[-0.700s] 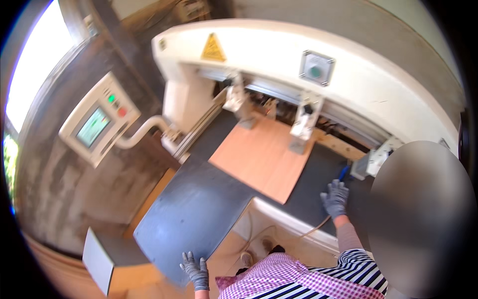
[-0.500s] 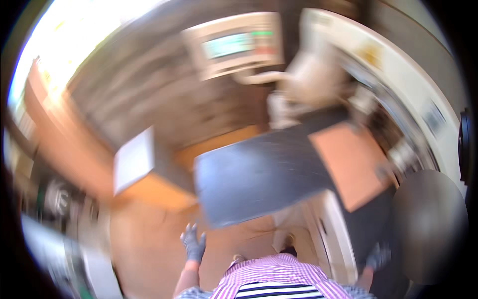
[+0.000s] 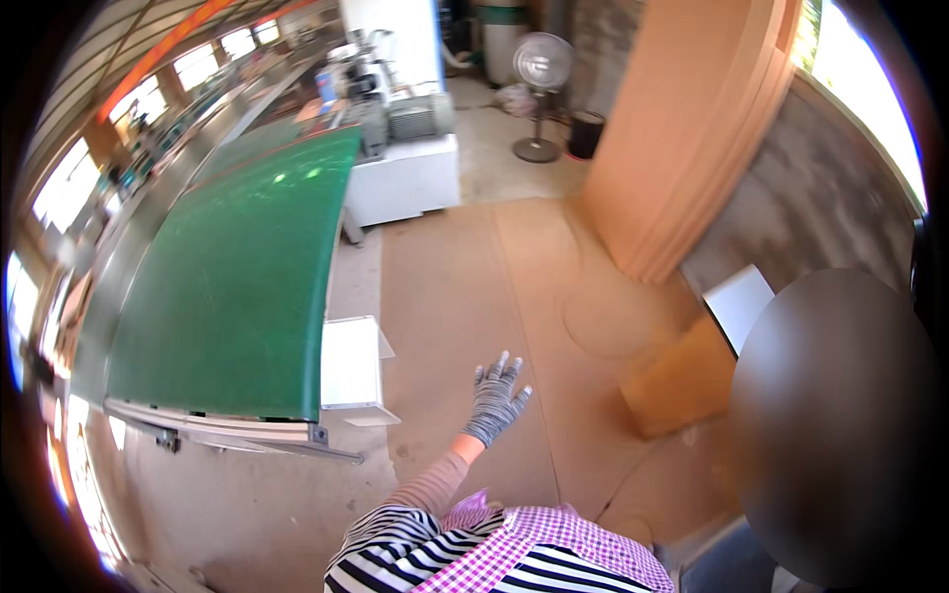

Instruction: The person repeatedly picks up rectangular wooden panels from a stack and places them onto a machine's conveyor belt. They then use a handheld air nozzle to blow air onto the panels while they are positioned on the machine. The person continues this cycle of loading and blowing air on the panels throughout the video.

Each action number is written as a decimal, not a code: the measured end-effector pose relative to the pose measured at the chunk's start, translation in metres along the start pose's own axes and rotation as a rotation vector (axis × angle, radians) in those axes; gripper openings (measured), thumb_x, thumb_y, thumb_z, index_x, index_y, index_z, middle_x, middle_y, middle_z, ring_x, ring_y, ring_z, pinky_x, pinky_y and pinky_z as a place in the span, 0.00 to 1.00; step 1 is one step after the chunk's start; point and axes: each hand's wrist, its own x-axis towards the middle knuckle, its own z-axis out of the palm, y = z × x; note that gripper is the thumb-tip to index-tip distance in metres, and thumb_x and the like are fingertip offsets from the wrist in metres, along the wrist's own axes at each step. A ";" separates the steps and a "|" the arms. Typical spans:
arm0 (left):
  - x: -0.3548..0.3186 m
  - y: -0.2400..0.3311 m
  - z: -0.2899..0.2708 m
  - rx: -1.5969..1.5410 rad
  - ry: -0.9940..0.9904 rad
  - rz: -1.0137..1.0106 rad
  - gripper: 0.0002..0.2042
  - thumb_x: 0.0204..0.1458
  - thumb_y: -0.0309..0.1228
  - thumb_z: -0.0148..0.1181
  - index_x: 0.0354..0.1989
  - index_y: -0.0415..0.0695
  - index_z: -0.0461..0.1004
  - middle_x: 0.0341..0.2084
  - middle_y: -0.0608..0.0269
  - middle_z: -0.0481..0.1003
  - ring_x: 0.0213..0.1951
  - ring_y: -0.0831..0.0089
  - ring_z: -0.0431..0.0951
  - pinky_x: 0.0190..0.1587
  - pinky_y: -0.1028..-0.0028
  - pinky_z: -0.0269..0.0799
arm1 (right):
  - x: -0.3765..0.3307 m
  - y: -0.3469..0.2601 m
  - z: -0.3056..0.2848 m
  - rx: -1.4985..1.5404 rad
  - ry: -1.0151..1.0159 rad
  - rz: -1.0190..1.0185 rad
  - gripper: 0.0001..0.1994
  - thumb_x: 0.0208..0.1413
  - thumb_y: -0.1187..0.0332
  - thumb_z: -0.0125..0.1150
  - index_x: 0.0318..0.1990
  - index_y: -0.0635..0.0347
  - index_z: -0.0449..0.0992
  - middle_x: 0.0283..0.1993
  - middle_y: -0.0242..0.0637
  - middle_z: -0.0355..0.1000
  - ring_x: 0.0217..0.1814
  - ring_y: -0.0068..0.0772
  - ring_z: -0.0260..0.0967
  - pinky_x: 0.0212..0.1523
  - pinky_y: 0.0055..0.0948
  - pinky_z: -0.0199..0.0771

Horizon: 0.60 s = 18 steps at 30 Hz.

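Note:
My left hand (image 3: 497, 398), in a grey knit glove with pale fingertips, is stretched out in front of me over the brown floor boards (image 3: 455, 287). Its fingers are spread, and nothing is in them. The closest thing on its left is a white box-like piece (image 3: 351, 371) at the end of a green conveyor belt (image 3: 232, 287); the hand does not touch it. My right hand is out of sight. A dark blurred oval (image 3: 835, 425) covers much of the right side.
Tall stacked brown panels (image 3: 682, 128) stand at the far right, near a cardboard box (image 3: 677, 381) with a white sheet (image 3: 739, 304). Farther off are a standing fan (image 3: 539, 74), a black bucket (image 3: 585, 133) and a motor (image 3: 420, 117) on a white base.
My view has swung left, from the machine with a screen and dark table to the green conveyor. My left hand stays open; my right hand has left the view.

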 end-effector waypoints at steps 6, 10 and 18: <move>0.147 -0.225 -0.082 0.253 0.502 -0.323 0.32 0.53 0.49 0.56 0.64 0.48 0.63 0.64 0.49 0.60 0.63 0.53 0.61 0.68 0.46 0.43 | 0.313 -0.232 0.110 0.218 -0.055 -0.450 0.05 0.53 0.72 0.59 0.34 0.64 0.76 0.33 0.47 0.74 0.37 0.45 0.74 0.39 0.39 0.73; 0.142 -0.325 -0.162 0.392 0.566 -0.663 0.30 0.52 0.47 0.59 0.61 0.44 0.66 0.62 0.43 0.61 0.64 0.49 0.59 0.64 0.52 0.50 | 0.483 -0.393 0.227 -0.134 -0.273 -0.519 0.11 0.53 0.67 0.59 0.42 0.63 0.78 0.43 0.48 0.76 0.45 0.50 0.73 0.48 0.41 0.73; 0.119 -0.404 -0.213 0.202 0.450 -1.713 0.41 0.53 0.57 0.51 0.70 0.43 0.52 0.70 0.46 0.48 0.72 0.54 0.45 0.70 0.49 0.37 | 0.501 -0.905 0.456 0.593 -0.490 -1.391 0.14 0.55 0.65 0.61 0.45 0.63 0.78 0.45 0.49 0.76 0.49 0.51 0.73 0.53 0.40 0.73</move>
